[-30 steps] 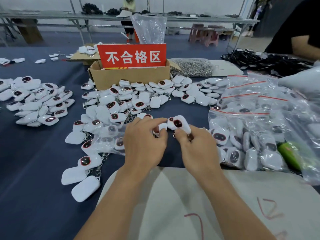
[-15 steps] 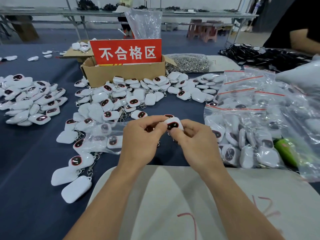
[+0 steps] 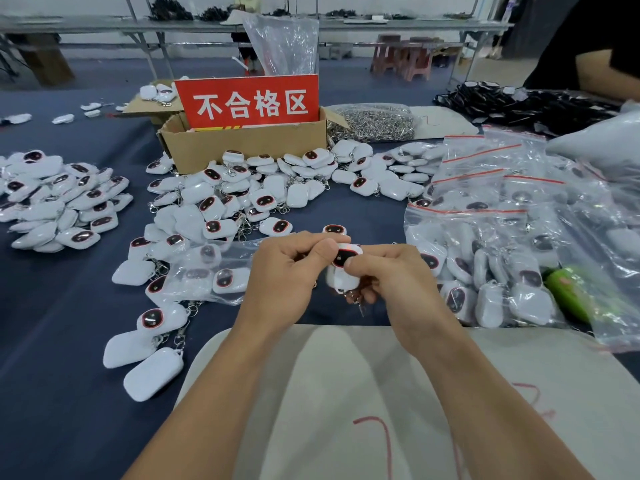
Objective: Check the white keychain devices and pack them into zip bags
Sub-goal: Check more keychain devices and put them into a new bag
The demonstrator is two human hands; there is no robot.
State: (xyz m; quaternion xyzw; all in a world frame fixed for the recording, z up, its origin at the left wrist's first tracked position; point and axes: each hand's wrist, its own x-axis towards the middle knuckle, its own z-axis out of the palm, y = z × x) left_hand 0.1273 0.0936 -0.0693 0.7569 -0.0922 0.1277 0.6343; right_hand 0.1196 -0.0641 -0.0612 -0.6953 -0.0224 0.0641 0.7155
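Inspection looks like the step in hand: left hand (image 3: 287,275) and right hand (image 3: 398,282) both pinch one white keychain device (image 3: 344,258), dark face up, over the tabletop (image 3: 52,341). Loose devices (image 3: 263,188) heap at twelve o'clock. A part-filled zip bag (image 3: 207,268) lies at nine o'clock, just beside the left hand. If sound, the next move needs one hand freed to open that bag; if faulty, the cardboard box (image 3: 242,147) at twelve.
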